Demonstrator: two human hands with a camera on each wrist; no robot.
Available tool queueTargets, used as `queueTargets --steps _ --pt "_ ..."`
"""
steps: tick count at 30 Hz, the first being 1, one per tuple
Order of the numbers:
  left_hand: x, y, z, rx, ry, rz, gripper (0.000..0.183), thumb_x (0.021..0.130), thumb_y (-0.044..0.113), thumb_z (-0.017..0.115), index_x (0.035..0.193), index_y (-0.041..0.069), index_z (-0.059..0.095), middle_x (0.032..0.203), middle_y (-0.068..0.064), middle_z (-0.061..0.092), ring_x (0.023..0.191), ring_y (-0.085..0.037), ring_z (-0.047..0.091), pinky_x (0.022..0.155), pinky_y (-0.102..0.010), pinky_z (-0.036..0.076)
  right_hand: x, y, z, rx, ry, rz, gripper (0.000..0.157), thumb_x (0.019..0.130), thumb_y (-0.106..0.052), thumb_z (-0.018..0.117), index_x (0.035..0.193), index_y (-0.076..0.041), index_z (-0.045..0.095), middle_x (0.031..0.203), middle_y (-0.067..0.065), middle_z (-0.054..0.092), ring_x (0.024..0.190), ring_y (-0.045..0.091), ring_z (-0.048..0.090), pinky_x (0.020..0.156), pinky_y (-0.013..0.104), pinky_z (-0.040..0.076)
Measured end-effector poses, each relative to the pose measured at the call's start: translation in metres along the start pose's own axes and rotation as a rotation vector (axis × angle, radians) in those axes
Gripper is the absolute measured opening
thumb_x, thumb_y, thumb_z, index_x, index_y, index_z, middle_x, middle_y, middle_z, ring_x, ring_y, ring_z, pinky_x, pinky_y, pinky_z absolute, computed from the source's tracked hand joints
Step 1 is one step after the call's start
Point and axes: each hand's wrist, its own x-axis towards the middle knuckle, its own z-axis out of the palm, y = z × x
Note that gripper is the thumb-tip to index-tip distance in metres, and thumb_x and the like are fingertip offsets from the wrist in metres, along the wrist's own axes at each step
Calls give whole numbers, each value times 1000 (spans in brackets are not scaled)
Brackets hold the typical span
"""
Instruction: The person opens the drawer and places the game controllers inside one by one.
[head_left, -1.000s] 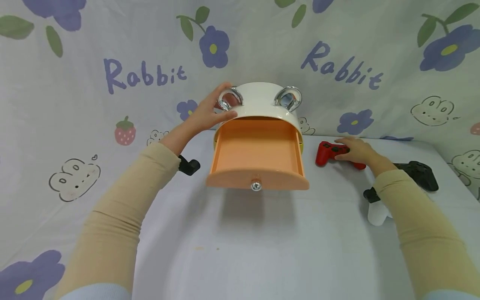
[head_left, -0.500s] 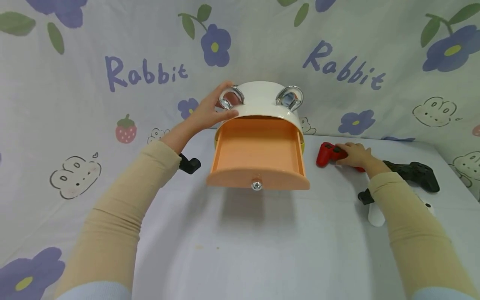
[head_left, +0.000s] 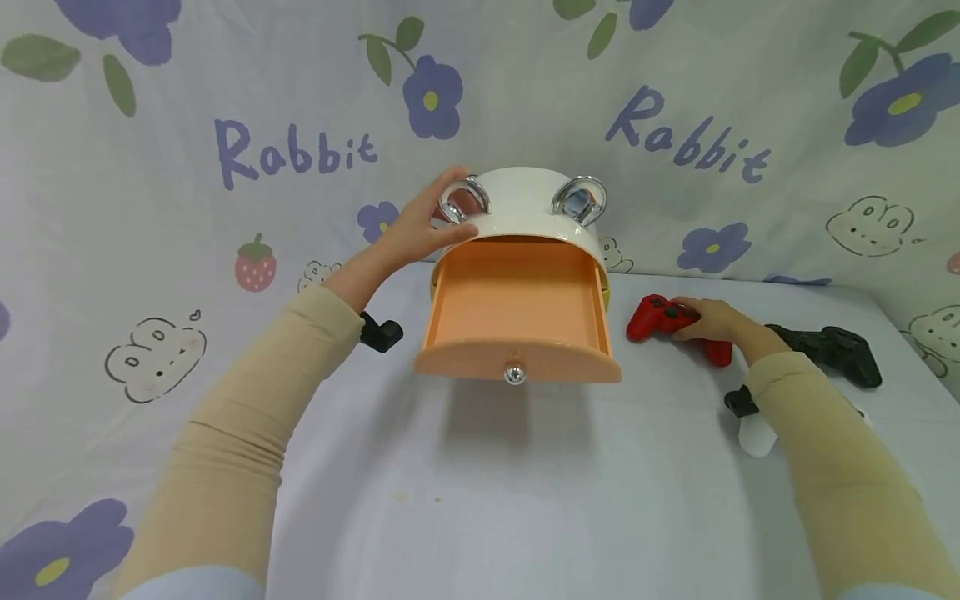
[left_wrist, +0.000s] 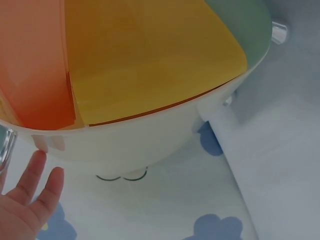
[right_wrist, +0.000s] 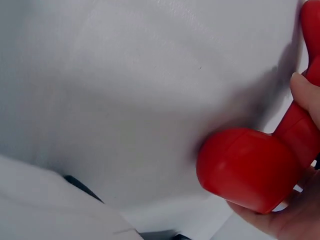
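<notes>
A white, rounded desktop drawer box (head_left: pixel 521 192) with two silver loop ears stands at the back of the table. Its orange drawer (head_left: pixel 517 292) is pulled out and shows a bare floor behind a silver knob. My left hand (head_left: pixel 420 227) holds the box at its left ear, thumb on the front edge and fingers behind. In the left wrist view, fingertips touch the white wall of the box (left_wrist: pixel 125 150). To the right, my right hand (head_left: pixel 716 323) grips a red game controller (head_left: pixel 651 318), thumb on the near side and fingers over the far side.
A black game controller (head_left: pixel 843 354) lies on the table right of my right hand. Nearer, a white object (head_left: pixel 757 435), perhaps another controller, is partly hidden under the right sleeve. A patterned cloth backdrop (head_left: pixel 300 75) rises behind the table.
My right hand has closed around the red controller, which has turned and shifted slightly, its right grip now showing below the hand. The left hand, box and drawer stay put.
</notes>
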Motion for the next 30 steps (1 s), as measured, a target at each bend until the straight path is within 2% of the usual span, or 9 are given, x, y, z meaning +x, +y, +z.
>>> queueTargets --steps 5,15,19,23,25,30 --pt "0 0 0 4 0 -7 75 83 28 67 144 21 24 148 -1 25 104 -27 48 94 -43 41 -3 -3 0 50 -18 4 77 82 -36 65 139 -1 28 132 38 33 119 53 32 95 68 25" --pt "1 0 0 1 0 -3 75 83 28 67 144 22 24 149 -1 25 106 -27 47 95 -44 39 -8 -6 5 96 0 -1 75 80 -35 65 137 0 31 123 35 45 110 47 43 89 65 33" --pt "1 -1 1 1 1 1 76 83 29 67 144 21 23 148 -2 25 105 -27 47 95 -43 40 -10 -12 6 67 16 -27 75 79 -36 65 136 0 33 121 33 48 106 44 47 86 62 37" --pt "0 -1 1 -8 1 6 75 83 27 67 144 20 23 148 -1 25 104 -28 47 96 -44 39 -13 -18 5 26 47 -50 71 78 -34 66 135 -2 36 115 30 53 97 38 53 80 54 43" --pt "-4 9 0 -17 -4 -8 74 84 22 66 144 16 23 148 -4 25 105 -30 48 96 -45 39 -15 -22 3 8 62 -55 70 78 -32 66 134 -2 38 113 28 55 94 35 55 77 51 45" --pt "-4 10 -1 -11 -6 -26 74 85 23 66 144 17 23 148 -4 26 104 -31 49 96 -45 39 -28 -31 -5 -12 90 -71 69 78 -31 67 133 -1 39 110 26 57 89 32 56 73 48 47"
